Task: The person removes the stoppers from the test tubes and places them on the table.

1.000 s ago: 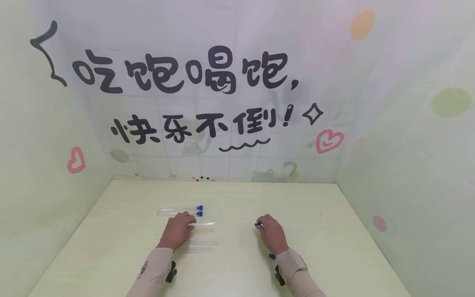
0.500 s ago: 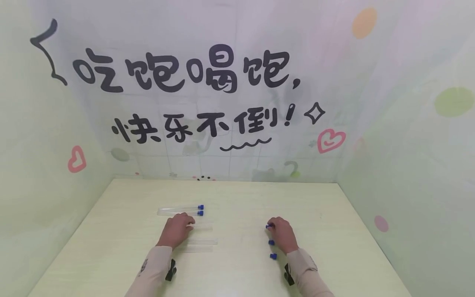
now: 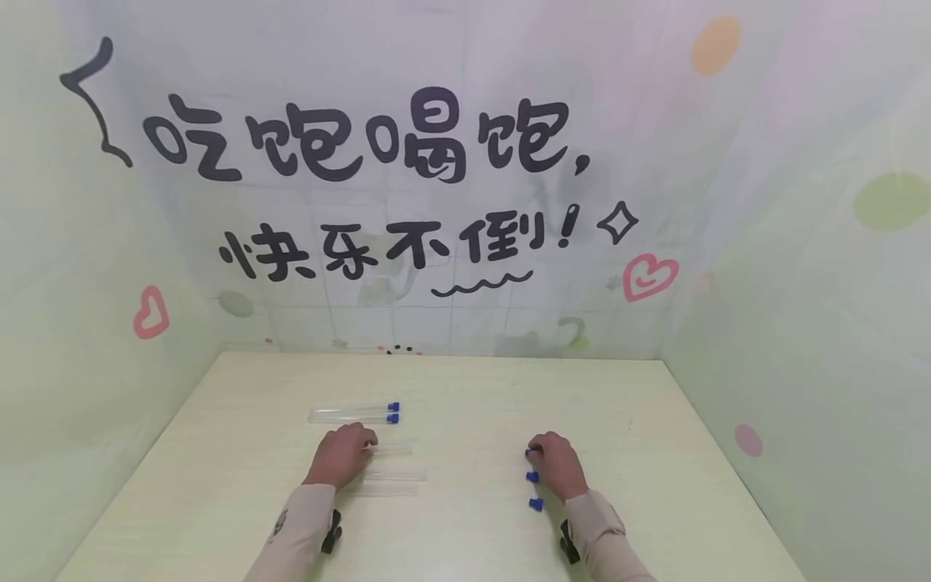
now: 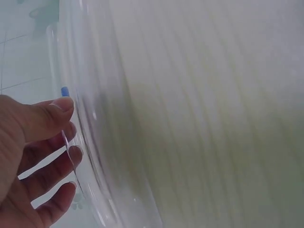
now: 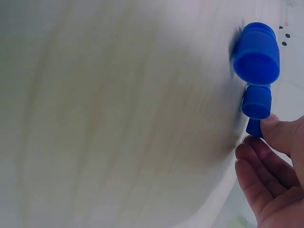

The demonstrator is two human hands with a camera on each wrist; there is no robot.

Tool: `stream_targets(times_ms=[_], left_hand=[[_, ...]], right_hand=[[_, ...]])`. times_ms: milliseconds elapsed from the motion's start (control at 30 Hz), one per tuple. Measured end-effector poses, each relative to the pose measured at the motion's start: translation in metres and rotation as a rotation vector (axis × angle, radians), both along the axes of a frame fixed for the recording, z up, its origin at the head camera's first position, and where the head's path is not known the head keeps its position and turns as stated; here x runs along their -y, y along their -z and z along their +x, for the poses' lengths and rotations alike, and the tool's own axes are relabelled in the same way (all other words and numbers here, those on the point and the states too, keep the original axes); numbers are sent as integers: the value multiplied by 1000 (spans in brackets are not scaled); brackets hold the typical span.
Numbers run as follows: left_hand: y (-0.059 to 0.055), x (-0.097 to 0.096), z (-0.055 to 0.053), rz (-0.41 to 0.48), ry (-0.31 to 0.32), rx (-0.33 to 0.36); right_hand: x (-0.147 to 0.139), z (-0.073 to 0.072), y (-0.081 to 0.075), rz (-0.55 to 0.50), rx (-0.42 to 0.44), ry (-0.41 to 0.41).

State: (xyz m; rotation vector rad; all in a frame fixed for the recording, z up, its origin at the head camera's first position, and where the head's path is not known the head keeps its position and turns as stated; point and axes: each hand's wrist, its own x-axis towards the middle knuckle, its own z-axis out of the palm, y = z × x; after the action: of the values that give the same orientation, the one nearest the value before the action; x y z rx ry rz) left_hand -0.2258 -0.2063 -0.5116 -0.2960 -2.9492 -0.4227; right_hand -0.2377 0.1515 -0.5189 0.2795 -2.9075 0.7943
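Observation:
My left hand pinches a clear uncapped test tube low over the table, thumb on one side and fingers on the other. Two more clear tubes lie nearer to me, parallel to it. Just beyond the hand lie two tubes fitted with blue caps. On the right, my right hand pinches a small blue cap between thumb and fingers at table level. Two other blue caps, a middle one and a near one, stand in a row with it.
The pale wooden table is bounded by a printed back wall and side walls. Black wrist cameras sit under both sleeves. Tabletop separates the tubes from the caps.
Both hands have lowered and come slightly nearer to me, the left with its tube. My right hand has moved rightward with its cap, into line with the other two caps.

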Motion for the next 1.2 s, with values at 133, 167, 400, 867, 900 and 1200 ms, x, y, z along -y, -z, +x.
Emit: stream_targets(times_ms=[133,167,400,867,900,1200], left_hand=[[1,-1,-1,-12,2,-6],[1,-1,-1,-12,0,-3],[4,-1,0,-3,14,-21],[1,-5,2,18,-36,24],[-1,-5,2,20,-35,25],[-13,-13,8,-3,-39,-12]], right_hand=[[0,0,-1,-7,6,4],[0,-1,-1,-8,11,6],[2,0,-1,5,38,18],[7,4,3,-1,-65,56],[7,4,2,0,-85,56],[14,2,-5,-35,-183,41]])
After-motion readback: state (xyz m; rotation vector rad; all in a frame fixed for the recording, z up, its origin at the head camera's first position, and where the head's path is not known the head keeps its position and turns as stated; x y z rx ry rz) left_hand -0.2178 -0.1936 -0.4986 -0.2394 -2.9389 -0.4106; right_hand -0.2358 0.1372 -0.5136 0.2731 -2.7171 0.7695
